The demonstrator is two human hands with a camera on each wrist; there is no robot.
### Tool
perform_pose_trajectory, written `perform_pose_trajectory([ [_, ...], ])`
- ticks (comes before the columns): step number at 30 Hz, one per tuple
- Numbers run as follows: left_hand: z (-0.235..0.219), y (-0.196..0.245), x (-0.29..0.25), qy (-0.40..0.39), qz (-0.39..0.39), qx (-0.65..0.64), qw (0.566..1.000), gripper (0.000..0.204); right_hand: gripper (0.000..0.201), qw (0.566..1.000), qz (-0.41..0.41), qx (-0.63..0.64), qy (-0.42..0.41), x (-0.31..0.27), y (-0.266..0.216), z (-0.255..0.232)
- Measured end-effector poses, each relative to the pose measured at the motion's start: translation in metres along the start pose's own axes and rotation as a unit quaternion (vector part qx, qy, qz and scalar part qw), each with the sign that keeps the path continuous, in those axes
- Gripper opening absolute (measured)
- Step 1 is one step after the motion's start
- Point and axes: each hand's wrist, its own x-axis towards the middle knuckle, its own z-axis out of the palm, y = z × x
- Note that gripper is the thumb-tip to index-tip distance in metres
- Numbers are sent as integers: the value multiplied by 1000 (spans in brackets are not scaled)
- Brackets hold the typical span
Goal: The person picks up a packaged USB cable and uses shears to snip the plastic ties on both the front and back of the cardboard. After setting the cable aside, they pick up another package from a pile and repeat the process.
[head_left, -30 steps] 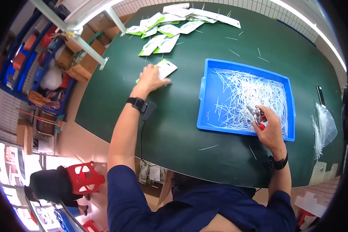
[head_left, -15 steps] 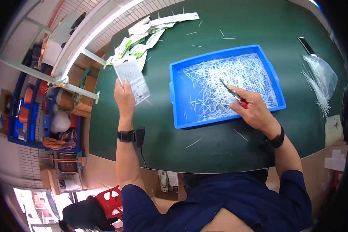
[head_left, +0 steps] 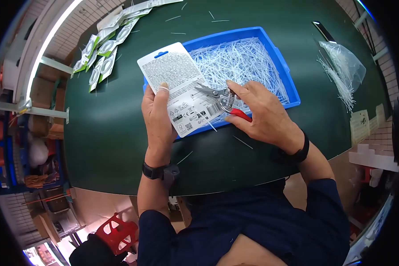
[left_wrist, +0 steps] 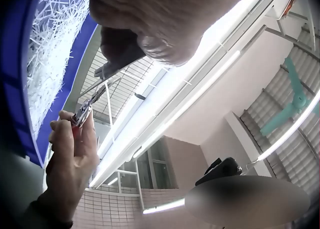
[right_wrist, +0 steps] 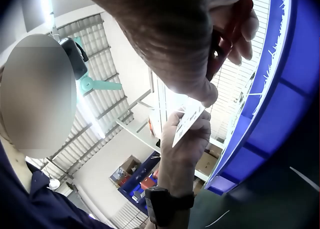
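Note:
My left hand (head_left: 158, 117) grips a white printed card pack (head_left: 177, 66) by its left edge, thumb across the text side. The card has a blue-looking hang slot at the top and a barcode near the bottom. In my right hand (head_left: 268, 113) is a pair of spring-loaded snips (head_left: 226, 103) with red handles; their parted blades overlap the middle of the card. A thin white strip (head_left: 213, 127) pokes out past the card's lower edge. The left wrist view shows the snips (left_wrist: 85, 109) from below, and the right wrist view shows the card (right_wrist: 187, 124) edge-on.
Behind the card, a blue tray (head_left: 272, 44) holds a heap of thin white strips (head_left: 244, 62). Green-and-white packs (head_left: 104, 48) lie at the upper left of the green table (head_left: 106, 133). To the right are a black-handled tool (head_left: 324, 32) and a clear bag (head_left: 352, 66) of strips.
My left hand took the card pack from the table, lifted it and brought it right, over the tray's left part. The snips in my right hand moved from above the strips to the card.

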Motion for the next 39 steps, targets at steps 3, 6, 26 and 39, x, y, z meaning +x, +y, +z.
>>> perform_pose_trajectory([
  [3,-2,-11,-4,14,16,24,999,36,75,1000,-15,-11,19,-1,6,7],
  [6,-7,-17,-7,4,31,73,997,37,75,998,-21,-3,54,-3,9,16],
  [26,15,-41,-31,25,71,-11,997,39,72,998,53,14,-2,-12,1,25],
  [39,0,-37,-11,84,12,-51,995,38,69,997,51,20,-60,-13,0,14],
])
